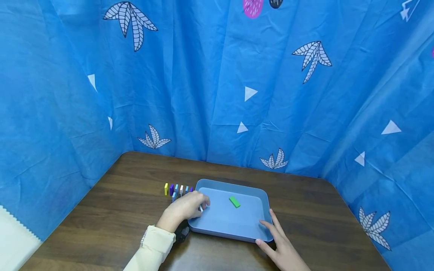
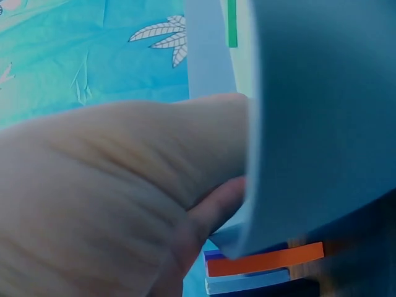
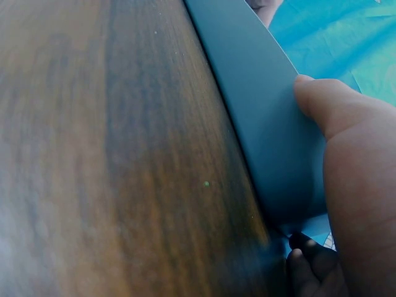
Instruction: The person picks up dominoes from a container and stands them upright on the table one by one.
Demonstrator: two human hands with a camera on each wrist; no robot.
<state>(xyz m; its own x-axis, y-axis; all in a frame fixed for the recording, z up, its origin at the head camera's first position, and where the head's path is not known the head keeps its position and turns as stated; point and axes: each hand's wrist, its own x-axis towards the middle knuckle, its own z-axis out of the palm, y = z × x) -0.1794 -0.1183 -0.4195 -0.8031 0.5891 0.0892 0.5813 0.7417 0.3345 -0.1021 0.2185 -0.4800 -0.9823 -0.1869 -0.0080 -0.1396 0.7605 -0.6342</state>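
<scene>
My left hand (image 1: 188, 205) is over the left side of a shallow blue-grey tray (image 1: 217, 232), fingers curled in and pinching a small white block (image 1: 201, 208). In the left wrist view the tray wall hides those fingertips. Flat on the tray floor lies a green block (image 1: 234, 201). My right hand (image 1: 283, 248) is spread around the tray's front right corner. Its thumb (image 3: 325, 99) presses the outside of the front wall, near the rim, and the other fingers reach over and along the right side.
Left of the tray stand several small upright blocks, among them a yellow block (image 1: 166, 189) and a purple block (image 1: 171, 189). An orange block (image 2: 266, 260) shows in the left wrist view. A blue curtain (image 1: 217, 94) hangs behind the dark wooden table (image 1: 135, 210).
</scene>
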